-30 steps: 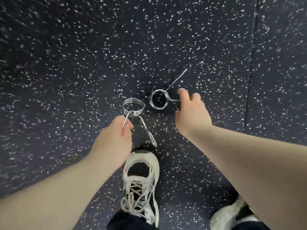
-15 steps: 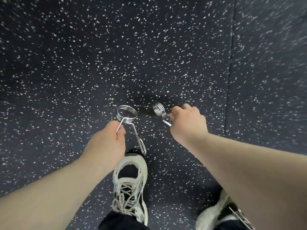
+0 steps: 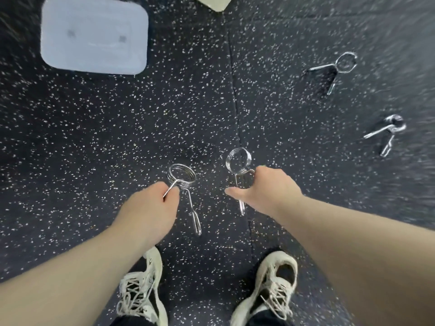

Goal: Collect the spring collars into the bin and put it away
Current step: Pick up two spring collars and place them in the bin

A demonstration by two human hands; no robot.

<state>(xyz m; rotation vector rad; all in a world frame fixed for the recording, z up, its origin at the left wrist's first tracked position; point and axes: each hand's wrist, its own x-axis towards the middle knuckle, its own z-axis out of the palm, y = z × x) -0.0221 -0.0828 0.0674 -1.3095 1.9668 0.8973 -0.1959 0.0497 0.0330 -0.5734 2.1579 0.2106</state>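
Note:
My left hand grips one handle of a chrome spring collar, whose other handle hangs down. My right hand holds a second spring collar by its handles, coil pointing up and away. Both collars are lifted off the speckled floor. Two more spring collars lie on the floor to the right, one far and one nearer. A pale blue-grey bin sits on the floor at the upper left, well beyond my left hand.
The floor is dark speckled rubber matting with a seam running away from me. My two white laced shoes stand below my hands. A pale corner of something shows at the top edge.
My right hand has closed on its collar and lifted it. Both hands rose with their collars as the view pulled back, bringing the bin and two more collars into sight.

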